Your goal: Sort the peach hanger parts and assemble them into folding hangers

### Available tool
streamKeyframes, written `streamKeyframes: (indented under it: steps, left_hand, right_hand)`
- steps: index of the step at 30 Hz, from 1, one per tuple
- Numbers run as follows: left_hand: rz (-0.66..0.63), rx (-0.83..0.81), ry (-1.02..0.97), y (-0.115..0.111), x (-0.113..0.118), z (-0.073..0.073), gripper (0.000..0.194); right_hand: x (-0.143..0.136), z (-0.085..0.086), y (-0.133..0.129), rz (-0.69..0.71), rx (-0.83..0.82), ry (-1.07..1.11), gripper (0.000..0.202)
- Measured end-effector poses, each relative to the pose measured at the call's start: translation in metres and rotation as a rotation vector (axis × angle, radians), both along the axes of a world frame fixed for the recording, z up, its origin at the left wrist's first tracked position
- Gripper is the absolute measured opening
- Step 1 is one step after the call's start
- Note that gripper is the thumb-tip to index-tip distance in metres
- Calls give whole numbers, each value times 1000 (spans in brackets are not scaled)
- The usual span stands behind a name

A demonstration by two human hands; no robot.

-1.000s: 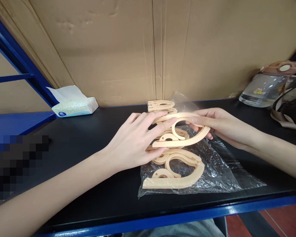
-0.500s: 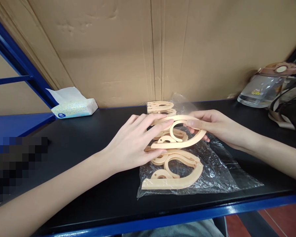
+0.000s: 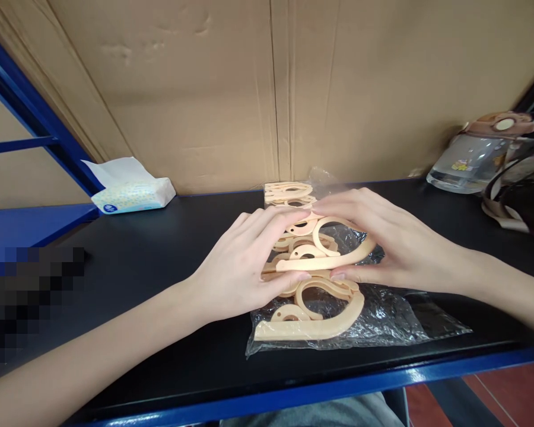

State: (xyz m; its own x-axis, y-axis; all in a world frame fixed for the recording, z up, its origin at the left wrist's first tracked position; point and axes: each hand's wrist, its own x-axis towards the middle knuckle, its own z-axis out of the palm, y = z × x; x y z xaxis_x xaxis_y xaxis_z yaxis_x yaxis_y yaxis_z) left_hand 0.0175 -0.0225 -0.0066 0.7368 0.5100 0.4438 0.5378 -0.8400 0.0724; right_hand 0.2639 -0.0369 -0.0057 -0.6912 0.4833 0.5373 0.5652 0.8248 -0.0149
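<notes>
A cream folding clothes hanger, folded up with its round hook in the middle, lies between my two hands above a pile of similar ones. My left hand grips its left end, thumb on the near side and fingers along the far side. On the other end, my right hand curls round the curved part, thumb at the near edge and fingers over the far edge. Nearer to me, another folded hanger rests on a clear plastic bag. More hangers lie partly hidden beneath my hands.
Farther back, a stack of folded hangers sits by the cardboard wall. A tissue pack stands at the back left of the black table. At the right are a water bottle and a dark bag.
My right hand has shifted from pinching the hanger's far right side to wrapping round its curved end. My left hand stays at the other end, and the hanger has moved slightly right.
</notes>
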Motion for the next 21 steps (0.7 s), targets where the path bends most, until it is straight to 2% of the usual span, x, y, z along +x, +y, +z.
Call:
streamKeyframes:
  steps: [4,8,10,14,15,18,21]
  left_hand:
    - [-10,-22,28,0,1,0,67]
    - [-17,-144,68,3,-1,2,96]
    - [-14,-263,142,6,-4,2,103]
    - [1,-497,325,11,-12,2,105]
    - [-2,-532,348,13,-13,1,104]
    - [-19,-598,380,15,-14,-1,102]
    - [-18,-627,394,15,-12,-2,103]
  right_hand:
    - [0,2,0,-46,10,-40,70]
    - [20,18,4,-210,19,-59,67]
    - [41,29,6,-327,-78,-40,71]
    - [91,45,10,-491,-534,26,65]
    - [101,46,10,-527,-593,46,68]
    - [117,43,11,-543,-678,-83,77]
    - [109,36,10,-474,-679,-274,77]
